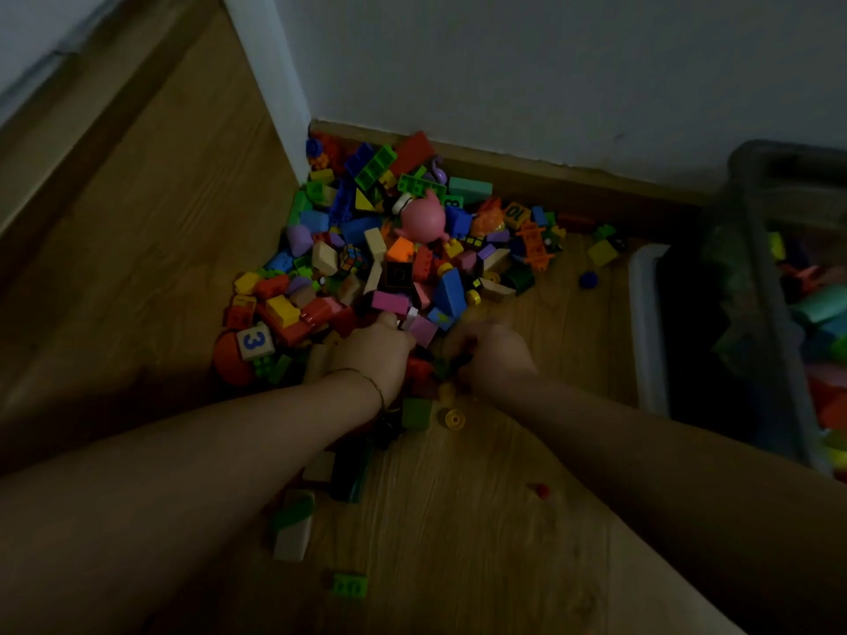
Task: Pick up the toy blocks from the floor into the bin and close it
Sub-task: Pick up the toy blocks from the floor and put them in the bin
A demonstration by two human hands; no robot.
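Note:
A heap of coloured toy blocks (403, 249) lies on the wooden floor in the corner against the white wall. Both my hands are down at the near edge of the heap. My left hand (373, 352) is curled over blocks, its thumb against a pink block (389, 302). Just to its right, my right hand (492, 355) is curled over dark and red blocks; it looks blurred. The clear plastic bin (774, 286) stands at the right with several blocks inside. Its lid (648, 332) lies beside it on the left.
A pink round figure (424, 217) sits on top of the heap. Loose pieces lie near me: a yellow wheel (454, 419), a green brick (350, 584), a white and green block (293, 524), a small red piece (542, 490). A white door frame (270, 80) rises at the left.

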